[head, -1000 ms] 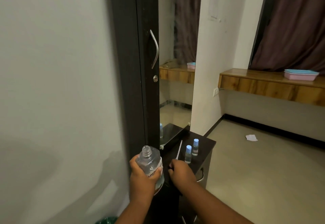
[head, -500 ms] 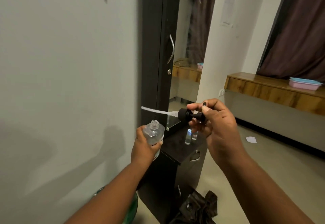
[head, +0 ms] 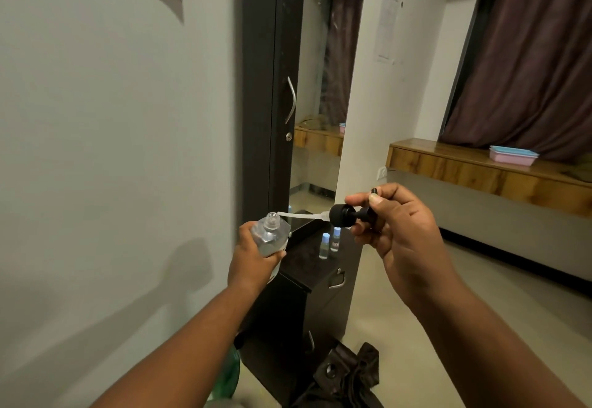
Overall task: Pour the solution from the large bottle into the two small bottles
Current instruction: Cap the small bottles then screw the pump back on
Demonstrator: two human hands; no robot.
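Note:
My left hand (head: 251,262) grips the large clear bottle (head: 270,234), held upright with its neck uncapped. My right hand (head: 398,231) pinches a black pump cap (head: 344,214) whose white dip tube (head: 299,214) points left, its tip right at the bottle's mouth. Two small bottles (head: 330,243) with light blue caps stand side by side on the dark cabinet top (head: 307,263), below and between my hands.
A tall dark wardrobe door with a metal handle (head: 291,100) and a mirror stand behind the cabinet. A wooden ledge (head: 480,167) at right carries a pink and blue box (head: 512,155). A dark bag (head: 346,372) lies on the floor; a green object (head: 229,372) sits by the wall.
My right hand picked the pump cap up from the cabinet top and raised it. Over the last half second the dip tube's tip has come to the bottle's mouth.

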